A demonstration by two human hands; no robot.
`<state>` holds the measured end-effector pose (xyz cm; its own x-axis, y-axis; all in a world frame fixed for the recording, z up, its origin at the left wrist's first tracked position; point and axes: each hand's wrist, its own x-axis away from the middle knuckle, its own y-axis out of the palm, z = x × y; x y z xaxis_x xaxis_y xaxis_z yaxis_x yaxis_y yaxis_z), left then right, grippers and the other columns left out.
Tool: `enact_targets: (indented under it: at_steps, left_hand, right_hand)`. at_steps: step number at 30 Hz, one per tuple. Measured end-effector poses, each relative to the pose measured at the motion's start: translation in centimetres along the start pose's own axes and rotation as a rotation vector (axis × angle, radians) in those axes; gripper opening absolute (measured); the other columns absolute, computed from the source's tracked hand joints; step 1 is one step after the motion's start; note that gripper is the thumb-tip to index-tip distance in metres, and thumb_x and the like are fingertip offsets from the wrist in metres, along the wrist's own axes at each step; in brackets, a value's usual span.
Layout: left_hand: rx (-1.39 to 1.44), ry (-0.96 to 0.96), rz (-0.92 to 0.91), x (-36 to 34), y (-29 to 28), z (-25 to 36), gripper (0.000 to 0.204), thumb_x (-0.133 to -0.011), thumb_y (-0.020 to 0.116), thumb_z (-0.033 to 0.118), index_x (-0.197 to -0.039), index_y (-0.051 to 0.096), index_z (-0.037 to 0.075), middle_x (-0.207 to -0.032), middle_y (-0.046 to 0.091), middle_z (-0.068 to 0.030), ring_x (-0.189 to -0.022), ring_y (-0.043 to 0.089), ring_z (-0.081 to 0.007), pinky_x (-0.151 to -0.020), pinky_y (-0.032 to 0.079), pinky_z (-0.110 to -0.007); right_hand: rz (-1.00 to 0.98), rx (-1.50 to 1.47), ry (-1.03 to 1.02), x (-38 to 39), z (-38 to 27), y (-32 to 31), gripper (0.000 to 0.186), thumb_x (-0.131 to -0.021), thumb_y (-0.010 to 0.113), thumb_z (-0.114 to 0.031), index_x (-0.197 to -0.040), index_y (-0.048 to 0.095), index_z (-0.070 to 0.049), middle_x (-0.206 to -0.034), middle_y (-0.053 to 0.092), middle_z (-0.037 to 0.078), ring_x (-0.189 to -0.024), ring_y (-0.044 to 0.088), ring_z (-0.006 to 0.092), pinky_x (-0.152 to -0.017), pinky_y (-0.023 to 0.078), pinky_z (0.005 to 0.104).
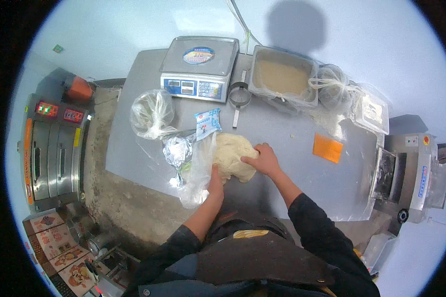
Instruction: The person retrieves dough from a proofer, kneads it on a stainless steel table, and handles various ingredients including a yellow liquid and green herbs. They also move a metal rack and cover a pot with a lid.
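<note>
A large pale lump of dough [233,151] lies on the steel table [342,188]. My right hand [260,160] grips its right side with curled fingers. My left hand [214,180] is at its lower left edge, fingers partly hidden by a clear plastic bag [195,193] and the dough; what exactly it grips cannot be made out. Left of the dough lie a crumpled foil package [177,148] and a blue-and-white packet [207,123].
At the back stand a scale [198,59], a tub [282,74] and tied bags [151,114]. A metal ring tool [240,96] and orange scraper [327,147] lie on the table. A steel oven [54,153] is at left, a machine [411,173] at right.
</note>
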<state>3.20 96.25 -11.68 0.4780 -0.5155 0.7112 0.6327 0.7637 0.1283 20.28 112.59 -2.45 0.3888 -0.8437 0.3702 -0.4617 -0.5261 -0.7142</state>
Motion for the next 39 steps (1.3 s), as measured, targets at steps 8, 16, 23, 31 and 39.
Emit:
enact_targets:
  at_steps: [8,16,23,31,39]
  left_hand:
    - [0.182,-0.202,-0.186,-3.7,-0.3,0.3,0.082,-0.099,0.050,0.065,-0.157,0.036,0.009,-0.146,0.053,-0.0123,-0.132,0.052,-0.0272,-0.110,0.041,-0.038]
    - [-0.096,0.139,-0.488,-0.4,-0.9,2.7,0.082,-0.099,0.036,0.071,-0.155,0.039,0.011,-0.147,0.053,-0.0142,-0.134,0.051,-0.0324,-0.109,0.044,-0.047]
    - [0.238,-0.139,-0.672,12.2,8.5,-2.7,0.055,-0.106,0.042,0.043,-0.147,0.046,0.007,-0.143,0.055,-0.0110,-0.133,0.052,-0.0270,-0.110,0.044,-0.044]
    - [-0.126,-0.183,-0.946,18.1,25.0,-13.7,0.057,-0.107,0.041,0.048,-0.146,0.049,0.007,-0.145,0.054,-0.0117,-0.133,0.051,-0.0262,-0.111,0.041,-0.044]
    - [-0.411,0.016,-0.190,12.9,21.9,-15.5,0.028,-0.099,0.058,0.026,-0.116,0.065,0.005,-0.097,0.063,-0.0062,-0.088,0.063,-0.0184,-0.075,0.053,-0.034]
  right_hand:
    - [-0.164,-0.823,0.053,-2.3,2.5,3.2,0.076,-0.071,0.089,-0.048,-0.125,0.065,0.000,-0.120,0.069,0.013,-0.111,0.065,0.0243,-0.098,0.050,0.0384]
    - [0.190,-0.246,-0.061,10.9,-3.8,6.6,0.064,-0.077,0.083,-0.039,-0.129,0.064,-0.007,-0.123,0.068,0.017,-0.110,0.068,0.0353,-0.089,0.055,0.0419]
    - [0.233,-0.258,-0.394,21.8,-1.5,-10.4,0.051,-0.077,0.084,-0.023,-0.124,0.069,-0.011,-0.108,0.067,0.014,-0.095,0.068,0.0357,-0.079,0.056,0.0415]
    - [0.277,0.311,-0.548,28.7,13.8,-22.2,0.052,-0.073,0.086,-0.027,-0.121,0.070,-0.015,-0.095,0.065,0.008,-0.090,0.065,0.0299,-0.079,0.052,0.0411]
    - [0.138,0.174,-0.431,24.7,30.3,-13.8,0.060,-0.083,0.078,-0.036,-0.137,0.061,-0.016,-0.128,0.058,0.012,-0.124,0.053,0.0330,-0.107,0.040,0.0505]
